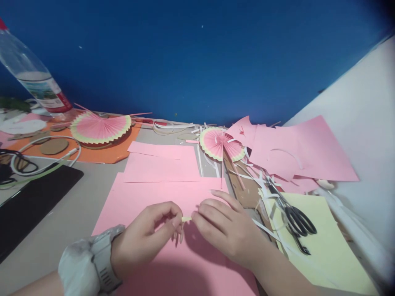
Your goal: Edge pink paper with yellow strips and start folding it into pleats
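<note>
A small pale yellow strip of paper (186,219) is pinched between my two hands. My left hand (154,230), with a light watch and a scrunchie on its wrist, grips one end between thumb and finger. At the strip's other end are the fingertips of my right hand (224,228), closed on it. Both hands are just above a large pink sheet of paper (135,195). Smaller pink sheets (163,164) lie at its far edge. Beyond my right hand lies a pleated pink paper fan (220,142) with a yellow zigzag rim.
Scissors (296,220) with black handles rest on a yellow sheet (333,246) at the right. Another fan (101,127) lies on orange card (123,152) at the left, near a plastic bottle (40,82), a white cable (46,139) and a black phone-like slab (40,201). Paper scraps litter the back.
</note>
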Motion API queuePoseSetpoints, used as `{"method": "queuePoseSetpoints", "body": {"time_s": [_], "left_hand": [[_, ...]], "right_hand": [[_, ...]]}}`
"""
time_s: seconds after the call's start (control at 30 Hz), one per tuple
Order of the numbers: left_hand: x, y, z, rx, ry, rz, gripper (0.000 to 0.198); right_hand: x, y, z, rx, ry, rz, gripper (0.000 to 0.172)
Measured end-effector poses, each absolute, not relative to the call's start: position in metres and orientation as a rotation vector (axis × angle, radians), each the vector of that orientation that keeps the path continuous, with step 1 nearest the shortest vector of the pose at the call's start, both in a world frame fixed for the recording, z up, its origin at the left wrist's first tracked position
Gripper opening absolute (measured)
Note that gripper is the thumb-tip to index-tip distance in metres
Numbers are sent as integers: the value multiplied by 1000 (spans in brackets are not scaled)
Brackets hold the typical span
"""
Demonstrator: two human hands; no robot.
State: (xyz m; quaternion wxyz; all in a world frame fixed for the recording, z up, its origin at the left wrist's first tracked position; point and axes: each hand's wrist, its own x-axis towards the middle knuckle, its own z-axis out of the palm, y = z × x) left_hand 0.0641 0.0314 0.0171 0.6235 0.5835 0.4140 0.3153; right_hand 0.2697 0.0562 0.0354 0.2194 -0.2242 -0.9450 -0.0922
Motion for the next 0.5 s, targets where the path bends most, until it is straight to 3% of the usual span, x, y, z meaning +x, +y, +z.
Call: {"method": "queuePoseSetpoints", "body": {"time_s": [0.13,0.33,0.5], "left_hand": [[63,33,19,1322,968,751,20],[64,31,19,1357,1016,783,23],[63,29,17,1405,1005,744,26]], "right_hand": [[276,56,39,-725,-2547,-28,18],[272,51,42,-1207,-1824,1458,13],[266,54,38,-1161,-1424,1942,19]]}}
